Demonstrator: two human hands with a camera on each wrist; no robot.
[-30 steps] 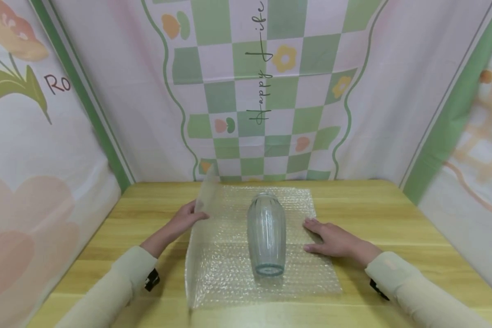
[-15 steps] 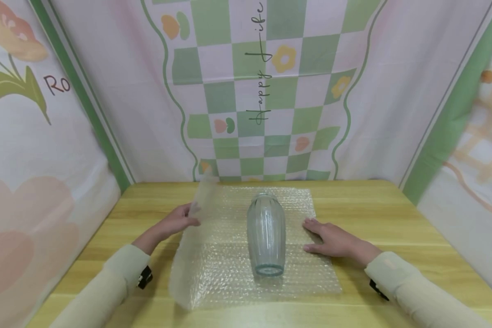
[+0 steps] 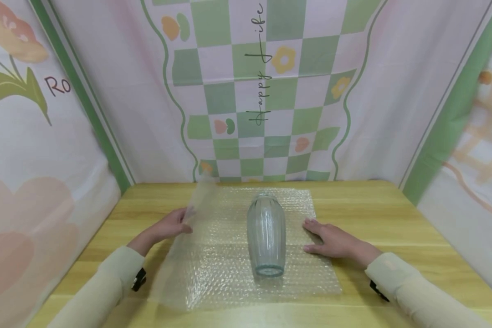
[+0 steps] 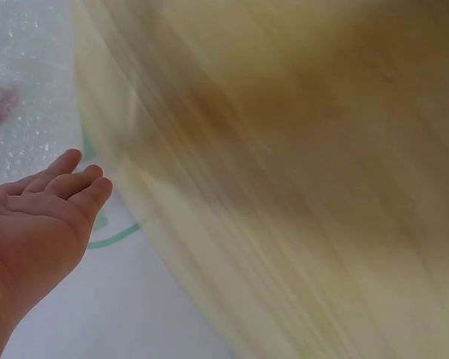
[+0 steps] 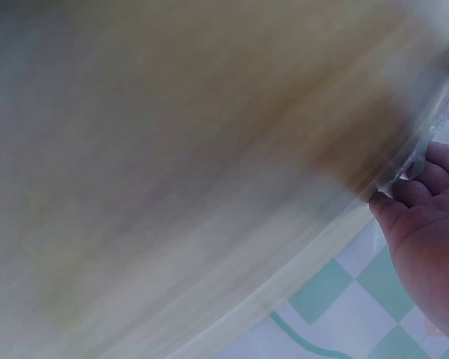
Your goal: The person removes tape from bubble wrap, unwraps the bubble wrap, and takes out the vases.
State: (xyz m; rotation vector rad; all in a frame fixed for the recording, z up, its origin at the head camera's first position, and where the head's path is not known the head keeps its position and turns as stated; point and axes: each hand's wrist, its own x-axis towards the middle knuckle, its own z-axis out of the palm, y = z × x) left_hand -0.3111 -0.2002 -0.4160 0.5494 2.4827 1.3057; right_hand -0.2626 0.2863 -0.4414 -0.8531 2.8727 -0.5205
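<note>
In the head view, a ribbed, translucent glass vase (image 3: pixel 266 237) lies on its side on bubble wrap (image 3: pixel 225 259) at the middle of the bench (image 3: pixel 393 218); its long axis runs between the near and far edges, mouth toward the far edge. The right hand (image 3: pixel 332 239) is nearer the vase, fingers and thumb spread apart on the wrap's right margin. The left hand (image 3: pixel 168 226), thumb and fingers apart, touches the wrap's raised left side. In the left wrist view, the fingers extend beside dimpled clear film; the wood grain is blurred. In the right wrist view, fingertips meet crinkled film; checked cloth (image 5: pixel 395 284) shows beyond.
</note>
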